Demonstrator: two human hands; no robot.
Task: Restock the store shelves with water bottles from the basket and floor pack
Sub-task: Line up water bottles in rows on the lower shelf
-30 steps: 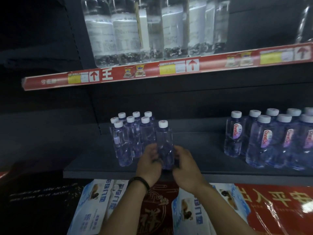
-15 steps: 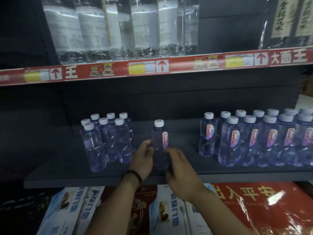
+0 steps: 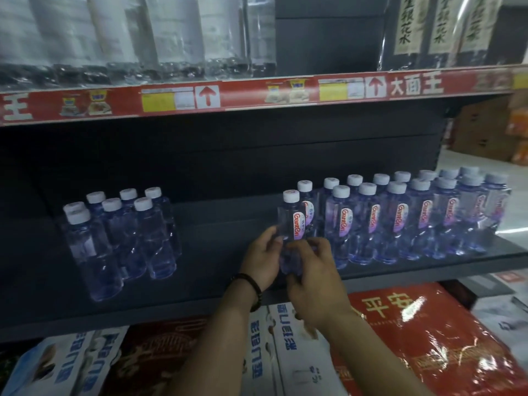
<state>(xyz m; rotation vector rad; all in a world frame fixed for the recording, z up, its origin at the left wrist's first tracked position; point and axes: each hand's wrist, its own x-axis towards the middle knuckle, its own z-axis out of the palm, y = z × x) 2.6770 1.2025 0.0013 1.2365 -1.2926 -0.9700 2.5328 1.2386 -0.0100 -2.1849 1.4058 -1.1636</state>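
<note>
A small clear water bottle [image 3: 291,221] with a white cap and a red-lettered label stands upright on the dark shelf [image 3: 223,230], right beside the left end of a long row of matching bottles [image 3: 400,218]. My left hand [image 3: 263,260] grips its lower left side and my right hand [image 3: 313,271] grips its lower right and front, hiding its base. A separate cluster of several bottles [image 3: 125,235] stands at the shelf's left.
Above runs a red price strip [image 3: 257,94] under a shelf of large water bottles [image 3: 177,38]. Below the dark shelf lie white and red packaged goods [image 3: 414,338]. Cartons [image 3: 485,130] and pale floor show at the far right.
Both hands have carried the single bottle rightward, away from the left cluster and up against the left end of the right-hand row. The view has shifted right as well.
</note>
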